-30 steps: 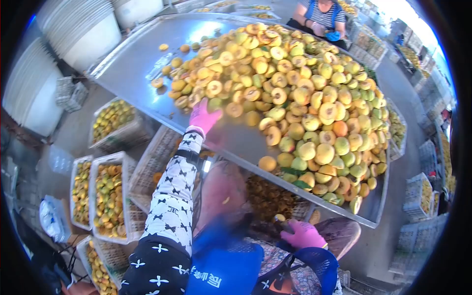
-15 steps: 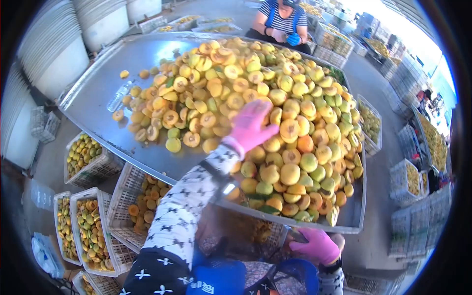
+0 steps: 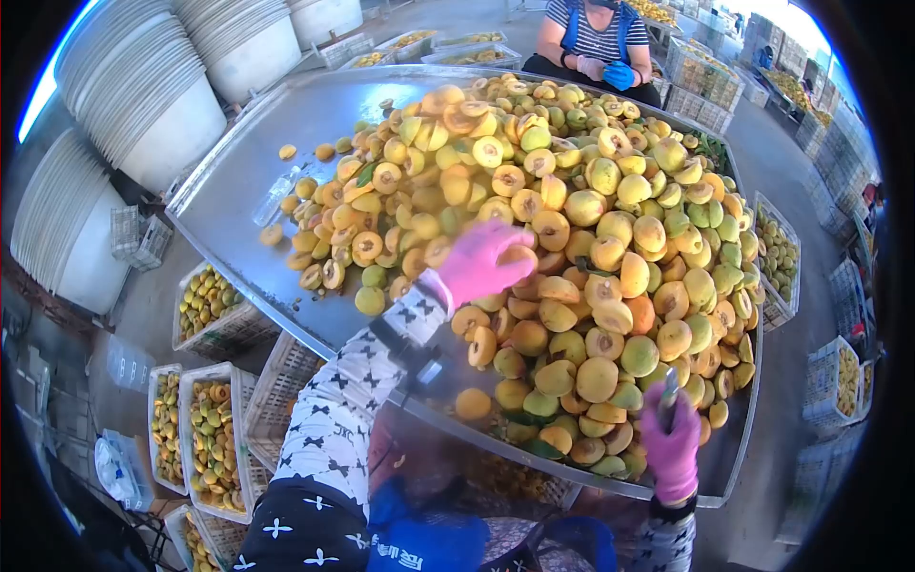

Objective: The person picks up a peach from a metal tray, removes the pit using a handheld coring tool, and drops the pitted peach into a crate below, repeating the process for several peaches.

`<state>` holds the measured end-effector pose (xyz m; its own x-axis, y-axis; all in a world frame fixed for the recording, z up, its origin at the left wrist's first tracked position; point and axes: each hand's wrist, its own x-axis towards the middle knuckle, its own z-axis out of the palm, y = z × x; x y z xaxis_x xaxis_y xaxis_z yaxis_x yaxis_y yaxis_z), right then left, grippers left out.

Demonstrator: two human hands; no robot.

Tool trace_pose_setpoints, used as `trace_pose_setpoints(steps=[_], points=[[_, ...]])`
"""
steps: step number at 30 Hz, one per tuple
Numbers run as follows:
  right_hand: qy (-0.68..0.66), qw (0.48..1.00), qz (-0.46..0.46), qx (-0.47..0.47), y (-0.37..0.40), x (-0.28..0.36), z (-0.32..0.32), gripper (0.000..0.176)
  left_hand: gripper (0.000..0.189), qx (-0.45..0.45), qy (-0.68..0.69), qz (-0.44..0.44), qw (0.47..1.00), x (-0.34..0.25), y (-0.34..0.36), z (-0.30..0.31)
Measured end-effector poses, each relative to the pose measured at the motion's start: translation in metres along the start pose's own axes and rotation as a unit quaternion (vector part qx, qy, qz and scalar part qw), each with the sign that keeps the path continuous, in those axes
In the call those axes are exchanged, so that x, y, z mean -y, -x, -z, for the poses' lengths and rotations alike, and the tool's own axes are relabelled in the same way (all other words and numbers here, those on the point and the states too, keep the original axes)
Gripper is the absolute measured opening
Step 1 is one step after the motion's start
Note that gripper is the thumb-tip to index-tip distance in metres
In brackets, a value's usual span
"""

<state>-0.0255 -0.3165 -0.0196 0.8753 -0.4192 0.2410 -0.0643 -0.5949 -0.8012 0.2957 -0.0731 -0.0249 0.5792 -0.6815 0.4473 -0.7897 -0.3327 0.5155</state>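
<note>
Yellow peaches (image 3: 598, 379), many of them cut in halves, lie heaped on a metal table (image 3: 229, 181). In the pile's near left part is my left hand (image 3: 481, 265) in a pink glove. Its fingers curl round a peach half (image 3: 516, 255), partly hidden by the glove. Over the near right edge of the heap, my right hand (image 3: 671, 443), also gloved in pink, is closed on a small metal tool (image 3: 670, 389) that points upward. The tool's exact kind is not clear.
A clear plastic bottle (image 3: 276, 198) lies on the table's left side. Crates of peaches (image 3: 217, 443) stand on the floor at the left, with another crate (image 3: 777, 257) at the right. Across the table sits a person (image 3: 599, 43). Stacked white tubs (image 3: 143, 95) stand behind.
My right hand has risen from below the table's near edge to above the fruit, and the metal tool now shows. My left hand's fingers have curled round a peach half. The view has shifted.
</note>
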Motion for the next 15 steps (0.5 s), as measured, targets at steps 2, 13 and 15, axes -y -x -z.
trace_pose_setpoints(steps=[2,13,15], points=[[0.11,0.985,0.124,-0.047,-0.043,0.001,0.001,0.041,0.048,-0.06,-0.025,-0.004,0.998,0.005,-0.001,-0.004],[0.217,0.958,0.167,0.086,-0.139,0.015,-0.078,0.058,0.042,-0.07,0.014,0.08,0.994,0.005,0.04,-0.05],[0.199,0.959,0.168,0.112,-0.128,0.026,-0.077,0.057,0.044,-0.089,0.021,0.076,0.993,0.002,0.053,-0.047]])
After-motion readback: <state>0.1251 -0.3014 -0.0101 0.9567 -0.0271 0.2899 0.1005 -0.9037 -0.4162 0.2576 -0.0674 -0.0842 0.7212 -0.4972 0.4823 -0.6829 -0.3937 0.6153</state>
